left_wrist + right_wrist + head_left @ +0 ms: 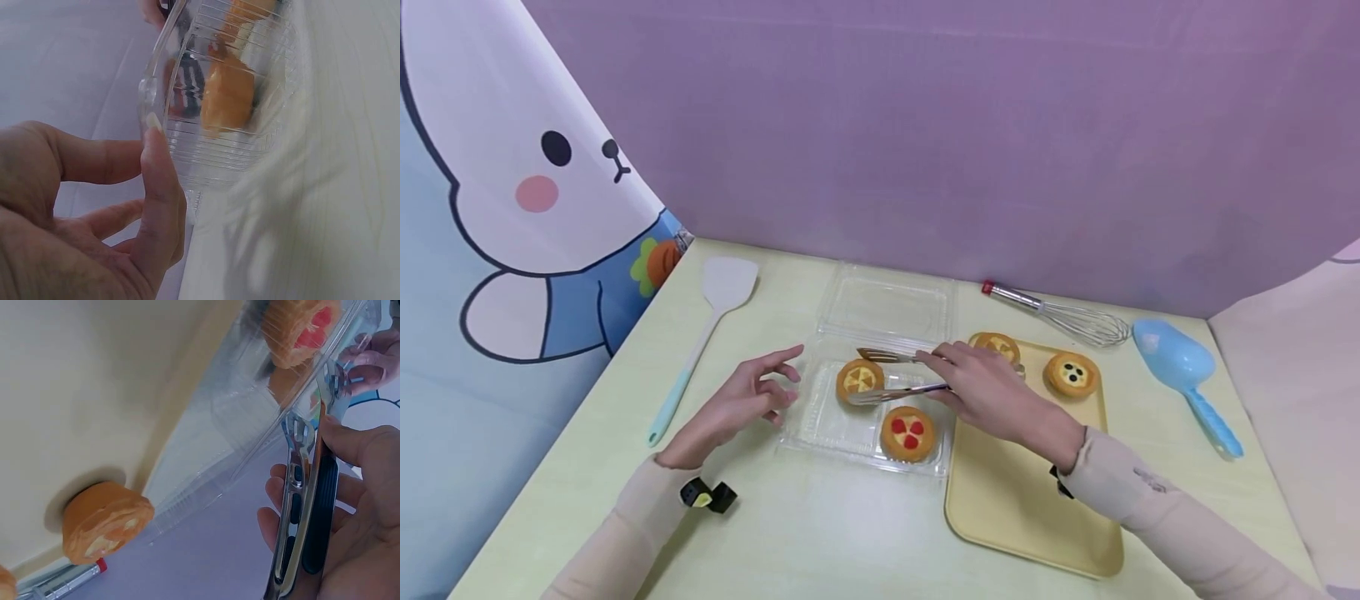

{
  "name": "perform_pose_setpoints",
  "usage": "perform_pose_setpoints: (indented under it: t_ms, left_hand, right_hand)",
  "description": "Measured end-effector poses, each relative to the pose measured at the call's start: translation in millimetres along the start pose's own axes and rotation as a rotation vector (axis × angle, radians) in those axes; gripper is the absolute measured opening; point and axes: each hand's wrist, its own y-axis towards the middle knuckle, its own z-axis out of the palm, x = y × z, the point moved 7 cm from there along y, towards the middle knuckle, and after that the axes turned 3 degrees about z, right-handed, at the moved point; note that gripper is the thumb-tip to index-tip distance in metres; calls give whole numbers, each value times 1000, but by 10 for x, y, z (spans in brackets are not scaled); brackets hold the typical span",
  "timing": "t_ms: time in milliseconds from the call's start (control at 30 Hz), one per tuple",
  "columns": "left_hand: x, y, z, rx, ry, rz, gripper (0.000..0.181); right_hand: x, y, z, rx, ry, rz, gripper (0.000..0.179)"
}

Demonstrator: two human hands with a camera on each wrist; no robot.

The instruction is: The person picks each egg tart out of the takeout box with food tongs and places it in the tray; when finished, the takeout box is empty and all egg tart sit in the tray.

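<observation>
My right hand [988,392] holds metal tongs [297,512] with dark grip inserts, their two arms spread apart. Between the tong ends, a small round tart [857,377] with yellow wedge topping sits inside a clear plastic hinged container [820,421]. One tong end overlaps the tart's near edge in the head view. Beside it in the container lies a tart with red fruit [908,433]. My left hand [741,404] is at the container's left side, fingers loosely bent and spread; in the left wrist view a fingertip [154,128] is right at the clear rim.
Right of the container, a yellow tray [1030,508] bears a dark-dotted tart [1071,375] and another tart [997,342], partly hidden by my hand. Around them lie a whisk [1060,315], a blue scoop [1176,354] and, at left, a spatula [703,333]. The container's lid [887,304] lies folded back.
</observation>
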Motion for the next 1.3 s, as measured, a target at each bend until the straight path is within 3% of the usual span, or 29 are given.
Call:
perform_pose_setpoints:
  t_ms: [567, 1033, 1300]
  left_hand:
    - [-7, 2, 11, -1, 17, -8, 80]
    - [-9, -6, 5, -2, 13, -4, 79]
    - [-16, -12, -1, -5, 22, -4, 80]
  right_hand:
    - [64, 56, 23, 10, -91, -14, 56]
    - [157, 115, 116, -25, -109, -53, 50]
    - [223, 108, 154, -2, -77, -52, 51]
